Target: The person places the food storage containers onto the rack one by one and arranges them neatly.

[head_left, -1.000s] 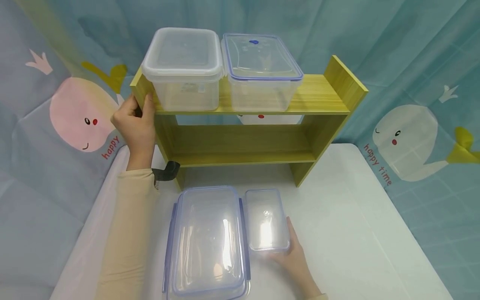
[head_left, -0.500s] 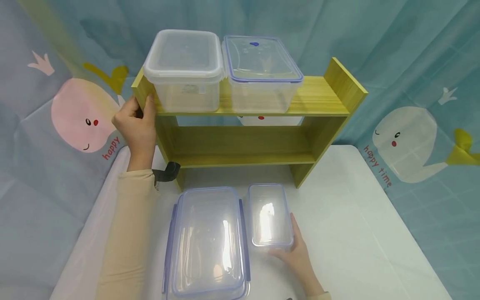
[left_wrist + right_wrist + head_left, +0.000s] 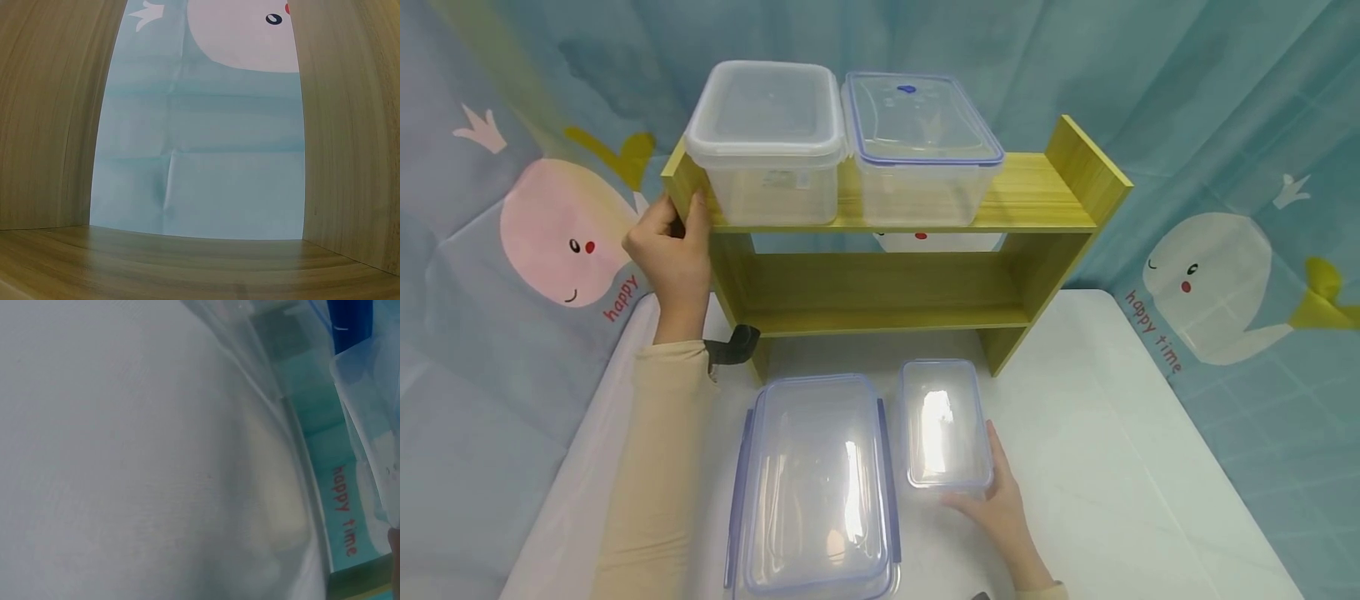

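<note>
My left hand [image 3: 670,242] grips the upper left side panel of a yellow-green wooden shelf [image 3: 887,321]. In the head view my right hand [image 3: 1000,500] holds a small clear plastic food container [image 3: 943,425] at its near right corner, fingers along the right side and thumb at the near edge. Left of it lies a large clear food container [image 3: 820,483] with blue side clips. The right wrist view catches the small container [image 3: 375,425] at its right edge, a sliver of finger [image 3: 395,556] beside it and a blue clip [image 3: 350,325] above.
On the shelf's top board stand a tall clear container with a white lid [image 3: 767,142] and one with a blue-rimmed lid [image 3: 925,150]. A white table [image 3: 1112,467] carries everything. Patterned curtains [image 3: 1210,100] surround it. Wooden shelf boards [image 3: 50,112] frame the left wrist view.
The small container and my right hand have moved forward and to the right, widening the gap to the large container. My left hand stays on the shelf panel.
</note>
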The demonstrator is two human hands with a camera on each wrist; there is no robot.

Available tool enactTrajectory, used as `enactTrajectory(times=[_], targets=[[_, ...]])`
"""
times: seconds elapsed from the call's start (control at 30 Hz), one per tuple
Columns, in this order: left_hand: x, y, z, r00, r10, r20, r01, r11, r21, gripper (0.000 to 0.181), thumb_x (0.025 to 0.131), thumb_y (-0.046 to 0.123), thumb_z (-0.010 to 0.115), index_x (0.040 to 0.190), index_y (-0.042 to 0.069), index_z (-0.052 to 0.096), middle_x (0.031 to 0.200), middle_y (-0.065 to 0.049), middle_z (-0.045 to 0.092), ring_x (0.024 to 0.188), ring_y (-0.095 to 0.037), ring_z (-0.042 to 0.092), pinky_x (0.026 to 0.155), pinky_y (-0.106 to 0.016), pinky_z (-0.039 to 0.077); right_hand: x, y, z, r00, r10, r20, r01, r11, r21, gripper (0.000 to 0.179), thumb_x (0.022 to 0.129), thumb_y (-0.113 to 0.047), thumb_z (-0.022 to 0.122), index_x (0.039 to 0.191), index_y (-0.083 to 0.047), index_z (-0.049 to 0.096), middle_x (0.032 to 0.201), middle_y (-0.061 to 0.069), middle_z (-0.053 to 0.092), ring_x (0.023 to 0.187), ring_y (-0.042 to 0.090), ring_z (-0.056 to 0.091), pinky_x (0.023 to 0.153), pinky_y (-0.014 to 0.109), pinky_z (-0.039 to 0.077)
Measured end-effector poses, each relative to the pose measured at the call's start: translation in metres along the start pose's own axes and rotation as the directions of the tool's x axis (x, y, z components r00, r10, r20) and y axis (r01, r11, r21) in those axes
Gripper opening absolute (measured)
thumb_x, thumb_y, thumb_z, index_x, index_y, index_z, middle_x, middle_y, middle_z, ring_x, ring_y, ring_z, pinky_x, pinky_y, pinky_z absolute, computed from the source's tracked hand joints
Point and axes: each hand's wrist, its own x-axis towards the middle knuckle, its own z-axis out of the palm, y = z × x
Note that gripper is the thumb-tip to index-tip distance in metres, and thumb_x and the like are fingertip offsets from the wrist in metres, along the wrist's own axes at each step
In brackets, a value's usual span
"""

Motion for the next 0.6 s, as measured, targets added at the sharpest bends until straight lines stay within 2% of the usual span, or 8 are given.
enactTrajectory(times=[0.1, 0.17, 0.23, 0.43, 0.6], targets=[[0.0, 0.001, 0.0, 1.0, -0.004, -0.001, 0.004, 1.0, 0.004, 0.027, 0.085, 0.01, 0.064, 0.079, -0.016, 0.063, 0.064, 0.012, 0.052, 0.055, -0.004, 0.045, 0.054, -0.015, 0.034, 0.0, -0.005, -0.002, 1.0, 0.004, -0.003, -0.004, 1.0, 0.025, 0.117, 0.059, -0.006, 0.087, 0.152, -0.022, 0.017, 0.154, 0.012, 0.02, 0.139, 0.037, 0.019, 0.11, 0.032, 0.02], [0.0, 0.0, 0.0, 1.0, -0.002, -0.001, 0.002, 1.0, 0.007, 0.027, 0.085, 0.01, 0.064, 0.079, -0.016, 0.063, 0.064, 0.012, 0.052, 0.055, -0.004, 0.045, 0.053, -0.015, 0.034, 0.0, -0.008, -0.002, 1.0, -0.005, -0.007, 0.005, 0.999, 0.043, 0.117, 0.059, -0.004, 0.086, 0.152, -0.022, 0.017, 0.154, 0.011, 0.02, 0.138, 0.035, 0.019, 0.106, 0.017, 0.021], [0.0, 0.0, 0.0, 1.0, -0.002, -0.001, 0.002, 1.0, 0.009, 0.027, 0.085, 0.01, 0.064, 0.078, -0.016, 0.063, 0.063, 0.012, 0.052, 0.054, -0.003, 0.044, 0.053, -0.015, 0.033, -0.001, -0.011, -0.003, 1.0, -0.028, -0.014, 0.029, 0.997, 0.066, 0.117, 0.06, -0.001, 0.085, 0.152, -0.021, 0.017, 0.154, 0.011, 0.019, 0.138, 0.031, 0.02, 0.1, 0.008, 0.021], [0.0, -0.002, -0.001, 1.0, 0.011, -0.004, -0.011, 1.0, 0.006, 0.029, 0.084, 0.012, 0.065, 0.075, -0.016, 0.061, 0.06, 0.011, 0.05, 0.051, -0.002, 0.042, 0.052, -0.015, 0.032, -0.001, -0.019, -0.006, 0.992, -0.122, -0.043, 0.126, 0.988, 0.092, 0.116, 0.058, 0.007, 0.083, 0.151, -0.015, 0.017, 0.153, 0.019, 0.018, 0.131, -0.004, 0.026, 0.1, 0.009, 0.025], [0.0, -0.002, -0.001, 1.0, 0.016, -0.002, -0.016, 1.0, 0.008, 0.029, 0.084, 0.012, 0.066, 0.074, -0.015, 0.061, 0.06, 0.011, 0.05, 0.052, -0.002, 0.042, 0.052, -0.015, 0.031, -0.002, -0.028, -0.009, 0.99, -0.119, -0.08, 0.123, 0.991, 0.051, 0.118, 0.056, 0.006, 0.084, 0.152, -0.017, 0.017, 0.152, 0.019, 0.02, 0.126, -0.01, 0.027, 0.099, 0.008, 0.025]])
